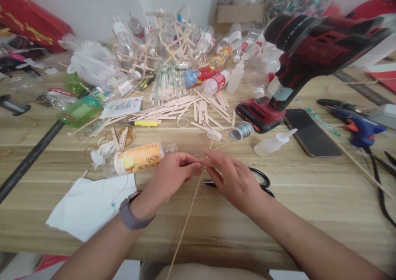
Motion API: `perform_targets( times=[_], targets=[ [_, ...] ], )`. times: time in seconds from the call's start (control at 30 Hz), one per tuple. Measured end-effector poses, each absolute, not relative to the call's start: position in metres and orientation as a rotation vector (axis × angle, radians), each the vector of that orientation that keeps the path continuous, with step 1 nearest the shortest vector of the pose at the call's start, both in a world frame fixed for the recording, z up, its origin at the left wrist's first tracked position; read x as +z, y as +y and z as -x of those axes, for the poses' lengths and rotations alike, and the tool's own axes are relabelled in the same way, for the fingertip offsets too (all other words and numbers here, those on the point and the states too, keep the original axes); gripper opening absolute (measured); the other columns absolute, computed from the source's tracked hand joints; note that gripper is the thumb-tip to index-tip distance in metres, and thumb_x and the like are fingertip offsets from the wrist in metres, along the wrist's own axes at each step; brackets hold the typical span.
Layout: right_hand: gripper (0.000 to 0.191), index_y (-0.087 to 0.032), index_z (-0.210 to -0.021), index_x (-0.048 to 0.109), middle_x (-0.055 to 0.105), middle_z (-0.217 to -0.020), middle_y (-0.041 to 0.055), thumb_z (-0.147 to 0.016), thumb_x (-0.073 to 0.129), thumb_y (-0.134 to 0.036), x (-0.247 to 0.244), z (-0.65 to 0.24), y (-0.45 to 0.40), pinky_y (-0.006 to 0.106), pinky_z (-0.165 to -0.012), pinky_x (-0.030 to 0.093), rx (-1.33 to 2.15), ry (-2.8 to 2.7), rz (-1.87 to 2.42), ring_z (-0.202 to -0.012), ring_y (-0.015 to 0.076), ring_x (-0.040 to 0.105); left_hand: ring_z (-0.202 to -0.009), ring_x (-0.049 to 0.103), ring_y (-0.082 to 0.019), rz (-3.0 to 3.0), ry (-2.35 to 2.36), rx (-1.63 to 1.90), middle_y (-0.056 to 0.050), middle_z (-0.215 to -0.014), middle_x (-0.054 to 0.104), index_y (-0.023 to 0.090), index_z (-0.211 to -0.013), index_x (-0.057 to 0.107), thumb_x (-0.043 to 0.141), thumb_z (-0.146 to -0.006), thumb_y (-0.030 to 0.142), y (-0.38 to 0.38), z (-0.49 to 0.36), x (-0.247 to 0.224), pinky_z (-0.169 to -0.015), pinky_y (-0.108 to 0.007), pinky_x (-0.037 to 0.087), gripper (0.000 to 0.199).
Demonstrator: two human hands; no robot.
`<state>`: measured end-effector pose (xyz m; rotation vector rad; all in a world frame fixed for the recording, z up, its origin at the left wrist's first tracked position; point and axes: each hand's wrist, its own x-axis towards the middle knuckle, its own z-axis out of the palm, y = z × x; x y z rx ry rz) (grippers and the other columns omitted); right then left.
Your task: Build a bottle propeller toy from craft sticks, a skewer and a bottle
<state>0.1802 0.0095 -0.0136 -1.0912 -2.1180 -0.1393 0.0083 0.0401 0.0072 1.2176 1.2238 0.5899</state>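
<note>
Thin wooden stick (188,214) found at both hands, mid-table.

Largest item: the wooden table (216,234), its far side crowded with plastic bottles and loose flat craft sticks (179,106). A red and black power drill (321,44) stands on its battery at the right. Left hand (168,172): thumb and index finger together, clamped on the thin wooden stick. Right hand (235,179): fingertips meet the left's at the same spot; whether they pinch the stick cannot be told. The stick slopes down from there to the near edge. White sheet (80,210): flat, left of the watch-wearing wrist. Orange-labelled bottle (145,158): on its side, just beyond the left hand. Phone (312,133): flat, right of the drill base. Black-handled scissors (267,180): partly hidden by the right hand. Dropper bottle (270,144): tilted, beyond them. Thread spool (241,131): on its side, near the drill base.
</note>
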Motion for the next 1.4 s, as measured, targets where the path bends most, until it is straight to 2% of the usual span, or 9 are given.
perform_targets(
  times=[0.43, 0.63, 0.87, 1.0, 1.13, 1.23, 1.4],
  targets=[
    [0.032, -0.016, -0.127, 0.045, 0.076, -0.089, 0.0078, -0.095, 0.048, -0.014, -0.015, -0.179, 0.010, 0.029, -0.064, 0.057, -0.111, -2.105, 1.098, -0.075, 0.0204, 0.072, -0.049, 0.042, -0.009, -1.310, 1.219, 0.556, 0.005, -0.055, 0.055, 0.017, -0.073, 0.069, 0.064, -0.076, 0.032, 0.039, -0.008, 0.009, -0.048, -0.022, 0.030, 0.015],
    [0.030, -0.015, -0.124, 0.046, 0.076, -0.087, 0.0073, -0.095, 0.048, -0.011, -0.013, -0.178, 0.009, 0.030, -0.064, 0.056, -0.081, -2.107, 1.095, -0.076, 0.0213, 0.072, -0.063, 0.055, -0.013, -1.425, 1.220, 0.573, 0.002, -0.068, 0.065, 0.018, -0.071, 0.066, 0.059, -0.077, 0.029, 0.041, -0.008, 0.007, -0.060, -0.024, 0.040, 0.014],
    [0.029, -0.017, -0.120, 0.049, 0.075, -0.090, 0.0073, -0.093, 0.051, -0.011, -0.015, -0.176, 0.009, 0.029, -0.067, 0.055, -0.001, -2.092, 1.097, -0.078, 0.0210, 0.072, -0.065, 0.054, -0.014, -1.434, 1.237, 0.578, 0.002, -0.067, 0.061, 0.018, -0.069, 0.061, 0.055, -0.074, 0.028, 0.039, -0.011, 0.003, -0.062, -0.026, 0.040, 0.013],
    [0.020, -0.019, -0.111, 0.054, 0.073, -0.088, 0.0064, -0.092, 0.049, -0.012, -0.011, -0.179, 0.011, 0.029, -0.066, 0.054, 0.101, -2.056, 1.133, -0.076, 0.0193, 0.070, -0.059, 0.047, -0.012, -1.330, 1.238, 0.575, 0.004, -0.061, 0.054, 0.018, -0.066, 0.059, 0.055, -0.073, 0.028, 0.039, -0.013, 0.007, -0.056, -0.024, 0.035, 0.013],
    [0.009, -0.017, -0.090, 0.061, 0.065, -0.074, 0.0060, -0.090, 0.053, -0.021, -0.001, -0.183, 0.012, 0.029, -0.058, 0.049, 0.094, -2.076, 1.154, -0.065, 0.0190, 0.062, -0.050, 0.034, -0.009, -1.256, 1.244, 0.563, 0.007, -0.054, 0.043, 0.018, -0.064, 0.057, 0.055, -0.073, 0.028, 0.039, -0.012, 0.006, -0.048, -0.023, 0.025, 0.015],
    [0.014, -0.017, -0.076, 0.062, 0.060, -0.066, 0.0039, -0.087, 0.057, -0.024, 0.002, -0.184, 0.012, 0.029, -0.054, 0.043, 0.061, -2.159, 1.142, -0.058, 0.0176, 0.056, -0.049, 0.031, -0.008, -1.198, 1.200, 0.550, 0.007, -0.053, 0.039, 0.018, -0.064, 0.056, 0.053, -0.075, 0.028, 0.040, -0.010, 0.001, -0.046, -0.022, 0.021, 0.015],
    [0.015, -0.017, -0.074, 0.061, 0.058, -0.065, 0.0024, -0.087, 0.057, -0.026, 0.000, -0.179, 0.009, 0.027, -0.053, 0.041, 0.137, -2.169, 1.204, -0.057, 0.0165, 0.054, -0.052, 0.033, -0.008, -1.120, 1.136, 0.546, 0.006, -0.056, 0.041, 0.017, -0.066, 0.058, 0.053, -0.075, 0.026, 0.039, -0.010, 0.000, -0.046, -0.022, 0.022, 0.013]
  ],
)
